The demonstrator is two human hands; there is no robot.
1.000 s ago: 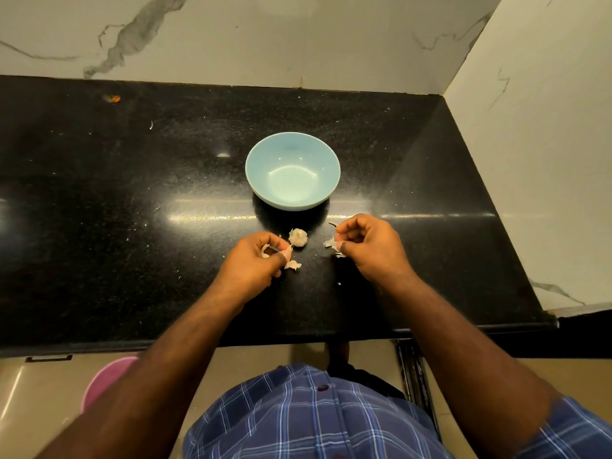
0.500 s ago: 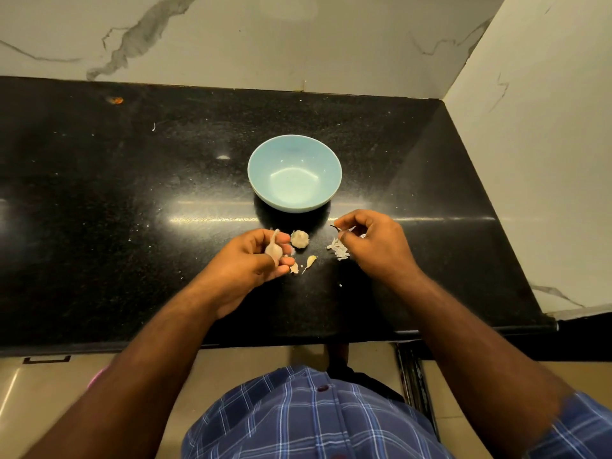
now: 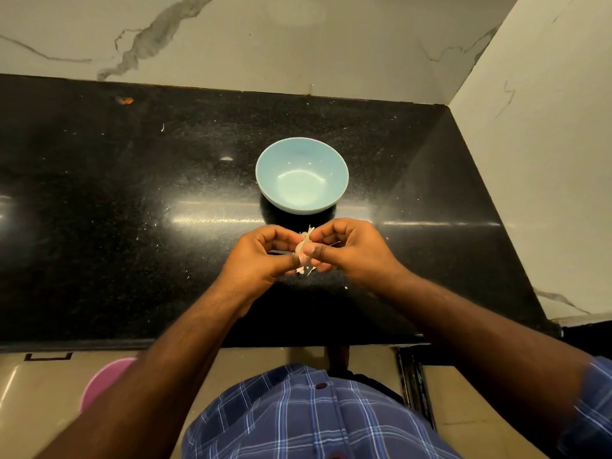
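- A pink tub (image 3: 107, 376) sits on the floor at lower left. The left forearm crosses it, so only a curved part of it shows.
- An orange speck (image 3: 126, 100) lies far back on the black granite countertop (image 3: 132, 210). It is too small to identify.
- The left hand (image 3: 261, 256) is held over the near middle of the countertop. Its fingers are curled inward and its thumb presses the left side of a garlic clove (image 3: 302, 244).
- The garlic clove is held just above the countertop, between the two hands and in front of the bowl. Only a pale sliver and thin wisps of skin at its top show, because the thumbs cover the rest.
- A light blue bowl (image 3: 331, 167) stands upright just behind the hands and is not touching them. Nothing can be seen inside it apart from a glare on its bottom.
- Pale peel scraps (image 3: 302, 270) lie on the countertop under the hands and are mostly hidden by them.
- The right hand (image 3: 351, 250) has curled fingers, and its thumb and forefinger pinch the clove from the right. Its other fingertips are tucked out of sight.
- A blue plaid shirt (image 3: 298, 415) fills the bottom edge, and the frame cuts it off.
- A matching sleeve (image 3: 596, 392) shows blurred at the right edge.
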